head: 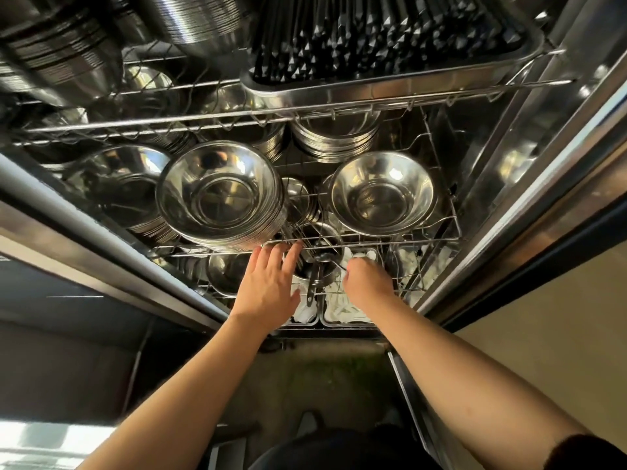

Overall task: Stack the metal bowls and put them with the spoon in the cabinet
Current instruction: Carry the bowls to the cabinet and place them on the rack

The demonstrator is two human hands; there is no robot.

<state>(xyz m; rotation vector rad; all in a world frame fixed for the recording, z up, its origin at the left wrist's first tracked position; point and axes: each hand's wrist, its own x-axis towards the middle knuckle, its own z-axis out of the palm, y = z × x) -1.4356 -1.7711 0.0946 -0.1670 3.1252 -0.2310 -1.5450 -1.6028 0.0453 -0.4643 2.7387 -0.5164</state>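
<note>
The spoon [324, 257] is pinched in the right hand [364, 283] while the left hand [268, 286], fingers spread, is braced at the bowl stack [220, 195], at its 5 o'clock, probably for steadiness.

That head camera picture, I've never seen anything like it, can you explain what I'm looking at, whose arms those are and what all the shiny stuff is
There is one picture, taken by a wide-angle camera on a person's head, so the two bare arms reaching forward are that person's own. They reach into an open metal cabinet with wire shelves. On the middle wire shelf sit stacks of metal bowls: a tall stack on the left and a smaller one on the right. Higher up, a tray of dark utensils rests beside more stacked bowls. The left hand is open, its fingers at the shelf's front edge. The right hand is closed around the handle of a spoon, apparently placing it among other cutlery below the shelf.
</note>
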